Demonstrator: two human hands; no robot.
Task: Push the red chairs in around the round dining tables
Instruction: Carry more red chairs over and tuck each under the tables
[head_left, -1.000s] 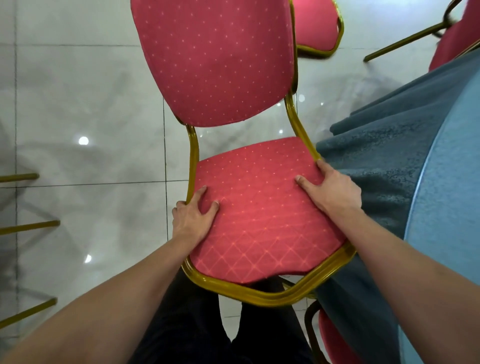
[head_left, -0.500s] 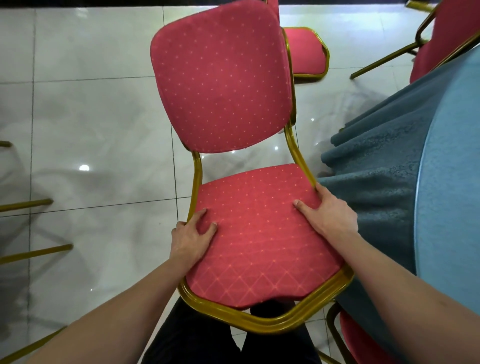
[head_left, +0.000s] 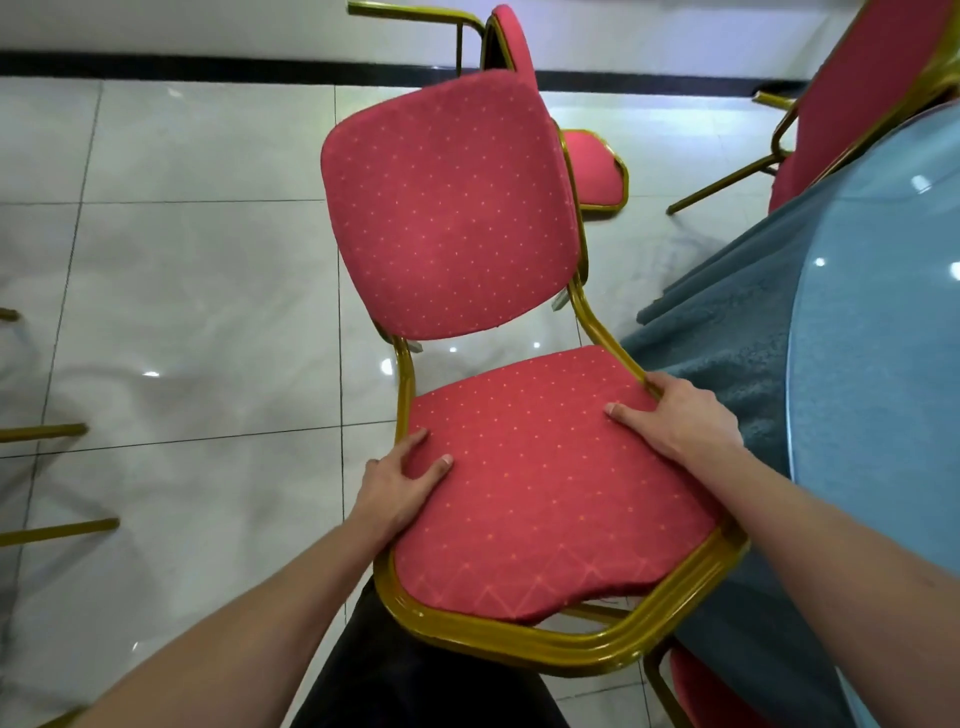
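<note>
A red padded chair with a gold metal frame stands right in front of me, its backrest on the far side. My left hand grips the left edge of the seat, thumb on top of the cushion. My right hand grips the right edge of the seat near the frame, thumb on the cushion. The round table, under a blue cloth and glass top, is at the right, its cloth beside the chair's right side.
Another red chair stands behind the one I hold. One more red chair sits at the table's far side, and a red seat shows low beside the table. Gold chair legs stick in from the left over white floor tiles.
The view has tilted up and back, so the chair's backrest and the far wall edge now show. Both hands keep their hold on the seat edges.
</note>
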